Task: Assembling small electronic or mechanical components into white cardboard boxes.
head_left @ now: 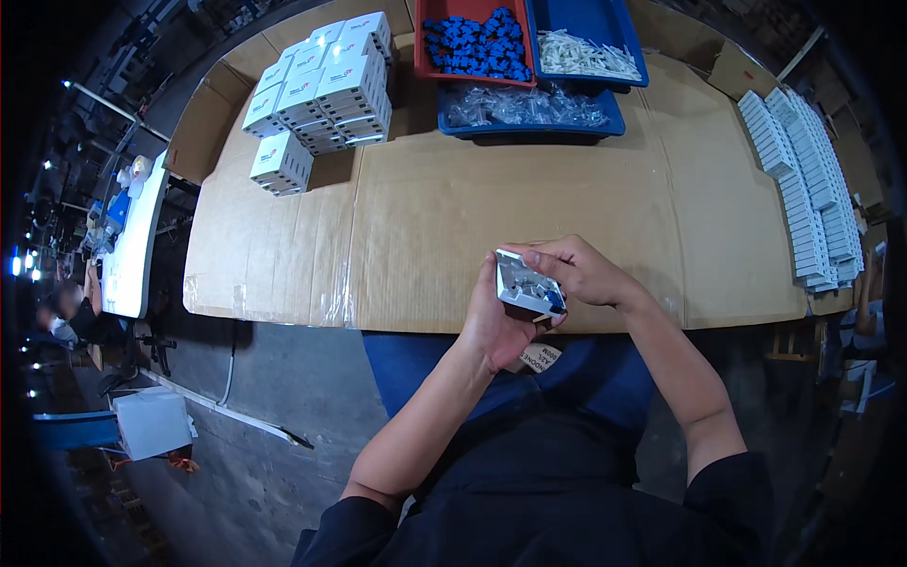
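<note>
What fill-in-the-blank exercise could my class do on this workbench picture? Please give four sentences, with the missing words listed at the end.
1. The small blue pieces lie in a tray whose colour is ____.
2. The clear plastic lies in the front tray, which is coloured ____.
3. The stacked white boxes stand toward the person's ____ side of the cardboard surface.
4. The left hand and right hand are both on one small case, whose rim is ____.

Missing words: red; blue; left; white.
</note>
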### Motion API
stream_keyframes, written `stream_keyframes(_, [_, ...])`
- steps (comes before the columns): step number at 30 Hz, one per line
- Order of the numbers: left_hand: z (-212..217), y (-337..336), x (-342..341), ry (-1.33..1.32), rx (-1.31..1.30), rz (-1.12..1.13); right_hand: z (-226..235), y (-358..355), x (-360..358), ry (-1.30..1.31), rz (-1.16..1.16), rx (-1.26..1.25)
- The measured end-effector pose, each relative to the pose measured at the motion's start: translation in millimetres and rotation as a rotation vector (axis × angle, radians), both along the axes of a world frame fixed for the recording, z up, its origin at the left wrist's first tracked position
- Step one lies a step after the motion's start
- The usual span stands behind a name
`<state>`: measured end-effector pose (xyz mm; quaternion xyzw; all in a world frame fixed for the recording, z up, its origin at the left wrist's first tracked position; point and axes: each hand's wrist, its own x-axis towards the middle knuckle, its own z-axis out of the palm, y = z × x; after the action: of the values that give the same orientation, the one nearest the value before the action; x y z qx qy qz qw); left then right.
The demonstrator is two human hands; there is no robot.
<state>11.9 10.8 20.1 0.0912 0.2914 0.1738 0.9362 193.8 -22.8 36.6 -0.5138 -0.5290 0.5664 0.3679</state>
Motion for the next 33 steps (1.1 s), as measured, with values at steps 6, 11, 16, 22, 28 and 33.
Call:
stream_keyframes(6, [-3,5,0,0.028,-0.025,-0.038,-14,3,3,-0.054,-0.005,0.06])
stream_keyframes(11, [-8,2,4,0.084,-0.018,-0.037,-7,3,-2,-0.087,0.009,-0.091])
stream_keyframes(16, [-13,3,6,-0.11,-0.055,-0.027,3,3,12,-0.006,0.011,-0.197])
stream_keyframes(22, [-15,7,2,-0.224,-0.069,-0.016,-5,2,14,0.071,0.019,0.041])
stream_keyframes(28, [-14,9,1,-0.198,-0.094,-0.002,3,0,3,0.081,-0.029,0.042])
stream_keyframes(33, [-7,4,5,-0.089,-0.086,0.028,-4,0,-3,0.008,-0.046,0.035])
